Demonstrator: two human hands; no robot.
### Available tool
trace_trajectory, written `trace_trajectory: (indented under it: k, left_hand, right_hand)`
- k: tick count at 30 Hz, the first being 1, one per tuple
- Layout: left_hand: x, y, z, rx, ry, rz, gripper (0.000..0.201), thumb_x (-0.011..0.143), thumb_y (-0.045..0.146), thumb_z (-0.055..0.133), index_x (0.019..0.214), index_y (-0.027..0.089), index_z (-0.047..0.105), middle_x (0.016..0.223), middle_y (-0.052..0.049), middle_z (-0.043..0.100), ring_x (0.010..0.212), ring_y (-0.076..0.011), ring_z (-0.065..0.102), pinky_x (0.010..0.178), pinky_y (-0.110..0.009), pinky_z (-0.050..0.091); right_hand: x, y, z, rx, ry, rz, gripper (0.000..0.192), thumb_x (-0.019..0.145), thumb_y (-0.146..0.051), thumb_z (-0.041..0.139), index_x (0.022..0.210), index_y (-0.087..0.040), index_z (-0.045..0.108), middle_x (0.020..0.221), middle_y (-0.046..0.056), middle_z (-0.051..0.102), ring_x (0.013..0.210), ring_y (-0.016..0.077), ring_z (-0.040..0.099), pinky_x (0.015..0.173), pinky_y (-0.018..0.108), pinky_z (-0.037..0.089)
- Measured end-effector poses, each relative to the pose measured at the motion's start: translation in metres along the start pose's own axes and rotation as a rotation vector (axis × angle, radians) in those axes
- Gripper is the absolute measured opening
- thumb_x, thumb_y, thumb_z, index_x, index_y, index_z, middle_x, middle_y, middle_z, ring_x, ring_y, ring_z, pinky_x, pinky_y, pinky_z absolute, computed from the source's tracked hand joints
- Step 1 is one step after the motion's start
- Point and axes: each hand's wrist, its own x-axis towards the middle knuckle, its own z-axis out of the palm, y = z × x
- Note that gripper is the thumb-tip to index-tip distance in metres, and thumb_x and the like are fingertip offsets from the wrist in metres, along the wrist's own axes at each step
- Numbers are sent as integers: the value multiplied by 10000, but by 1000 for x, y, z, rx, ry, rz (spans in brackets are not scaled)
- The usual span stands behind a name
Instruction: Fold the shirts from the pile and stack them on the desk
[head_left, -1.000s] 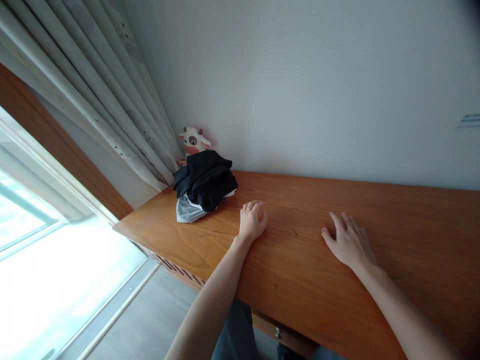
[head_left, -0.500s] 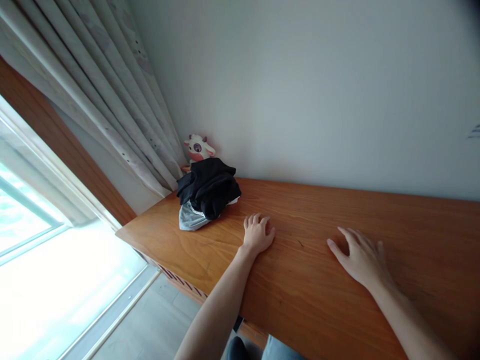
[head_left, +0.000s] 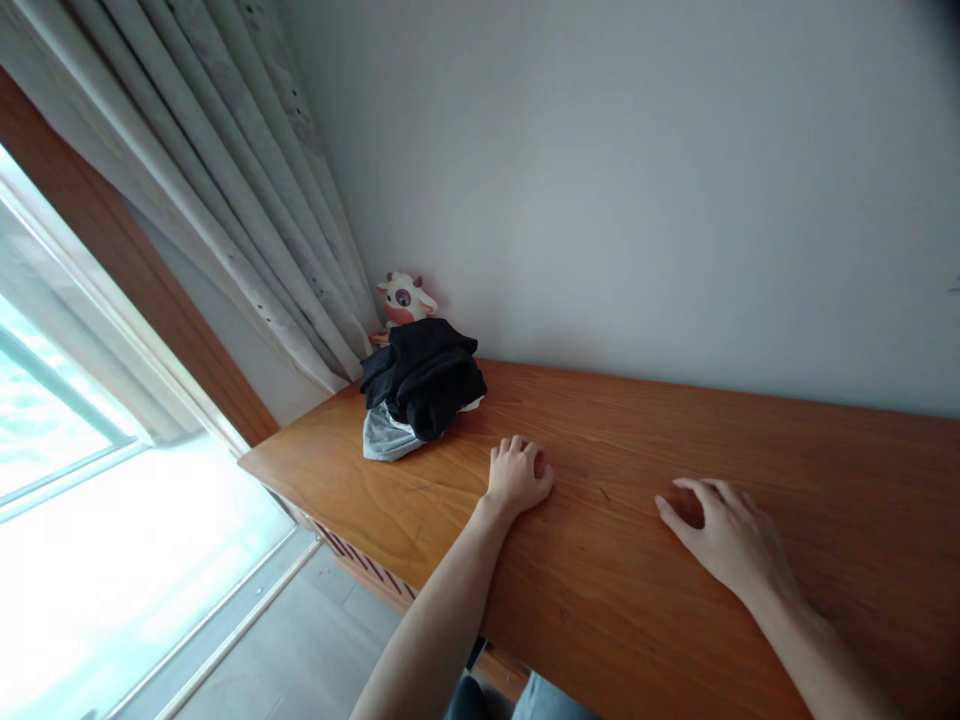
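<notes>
Crumpled black and grey clothes (head_left: pixel 426 372) lie on the left part of our wooden desk (head_left: pixel 645 420), just in front of a cow figurine (head_left: pixel 407 300). Near the pile, we hold our left hand (head_left: pixel 517 478) low, fingers bent, thumb apart. Farther right, our right hand (head_left: pixel 731 535) curves loosely, thumb spread from fingers. Beyond, we face a curtain (head_left: pixel 225 200) and pale wall (head_left: pixel 600 180).

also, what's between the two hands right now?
Head view: wooden tabletop with one small dark mark between the left hand and right hand. Can't tell if it's a scratch or something loose.
</notes>
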Motion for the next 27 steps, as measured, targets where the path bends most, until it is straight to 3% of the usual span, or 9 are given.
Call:
trace_trajectory:
  k: [3, 7, 10, 13, 16, 18, 20, 23, 27]
  left_hand:
    - [3, -4, 3, -79, 47, -13, 279, 894, 376, 617, 1125, 241, 695, 1170, -86, 657, 1112, -282, 596, 969, -428, 491]
    - [22, -23, -15, -129, 272, -3, 296, 884, 262, 626, 1176, 223, 659, 1222, -93, 641, 1145, -257, 591, 988, -395, 491]
    - [43, -45, -56, -4, 443, 57, 372, 860, 151, 598, 1218, 240, 642, 1343, -98, 592, 1256, -267, 534, 1056, -410, 447]
    - [68, -70, -105, 185, 493, 81, 512, 842, 186, 631, 1348, 252, 586, 1510, -102, 478, 1408, -298, 410, 1167, -442, 340]
    - [91, -93, -142, 264, 451, -74, 836, 755, 393, 759, 1512, 239, 439, 1635, -142, 317, 1493, -374, 284, 1202, -513, 278]
    - [102, -105, -152, 219, 370, -207, 984, 672, 483, 812, 1539, 247, 412, 1662, -156, 277, 1509, -421, 244, 1201, -566, 254]
    - [109, -114, -153, 38, 353, -317, 903, 633, 442, 839, 1465, 280, 527, 1652, -134, 326, 1519, -431, 230, 1214, -608, 195]
    - [116, -122, -148, -292, 483, -408, 533, 697, 291, 778, 1226, 316, 716, 1574, -91, 474, 1512, -400, 278, 1213, -660, 136]
    - [128, -131, -158, -526, 687, -412, 350, 784, 186, 647, 1103, 278, 757, 1300, -98, 699, 1349, -347, 527, 1179, -619, 294]
  right_hand:
    - [0, 4, 3, 45, 15, -26, 404, 920, -509, 467, 979, -207, 728, 1023, 131, 717, 881, 317, 669, 792, 449, 510]
    - [0, 8, 6, 99, 61, -18, 379, 913, -507, 449, 923, -230, 708, 1001, 116, 707, 879, 316, 679, 786, 446, 518]
    - [0, 10, 8, 173, 97, -13, 363, 914, -491, 442, 931, -232, 695, 1004, 114, 701, 898, 315, 684, 816, 456, 524]
    - [2, 12, 10, 238, 121, -2, 358, 910, -485, 442, 954, -227, 686, 1004, 115, 697, 908, 316, 683, 841, 463, 528]
    - [3, 13, 12, 279, 128, 13, 350, 900, -496, 452, 960, -235, 677, 1000, 113, 693, 920, 318, 679, 850, 466, 531]
    - [3, 14, 12, 316, 142, 22, 343, 898, -495, 457, 966, -237, 674, 996, 112, 690, 929, 312, 677, 865, 465, 532]
    - [4, 14, 11, 358, 164, 35, 331, 897, -487, 466, 970, -239, 672, 991, 109, 686, 934, 302, 674, 876, 462, 534]
    - [4, 13, 10, 416, 183, 57, 312, 893, -481, 485, 961, -240, 670, 981, 105, 680, 937, 294, 669, 870, 459, 541]
    - [5, 17, 15, 485, 165, 105, 322, 878, -493, 514, 961, -231, 681, 1007, 112, 678, 936, 293, 667, 831, 463, 560]
